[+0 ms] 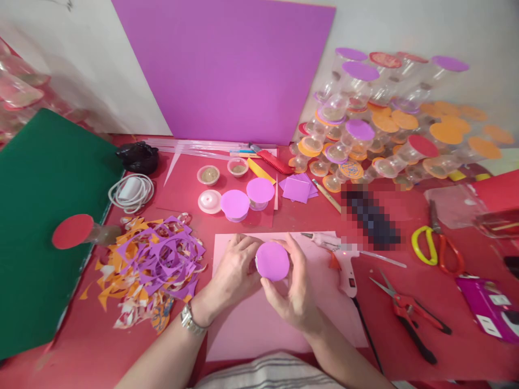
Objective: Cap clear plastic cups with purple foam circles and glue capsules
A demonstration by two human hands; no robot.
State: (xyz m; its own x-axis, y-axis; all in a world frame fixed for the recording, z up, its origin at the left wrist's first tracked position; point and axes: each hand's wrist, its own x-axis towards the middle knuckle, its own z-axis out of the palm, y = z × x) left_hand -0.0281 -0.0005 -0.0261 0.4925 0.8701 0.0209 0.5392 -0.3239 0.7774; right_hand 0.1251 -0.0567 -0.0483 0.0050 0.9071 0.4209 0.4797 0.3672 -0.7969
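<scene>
A round purple foam disc faces up between my hands, above a pale pink board. My right hand grips it, with the thumb at its lower edge and the fingers around the right side. On the left side, my left hand is closed with curled fingers against it; the fingertips are hidden. A whitish edge shows beneath the disc, but what lies under it is mostly covered. Beyond my hands stand plastic cups topped with purple discs, a white cup and cups of sand.
A glue gun lies right of my hands, near red pruning shears and scissors. Foam scraps are heaped at left beside a green board. Clear hourglass shapes with coloured ends are stacked back right.
</scene>
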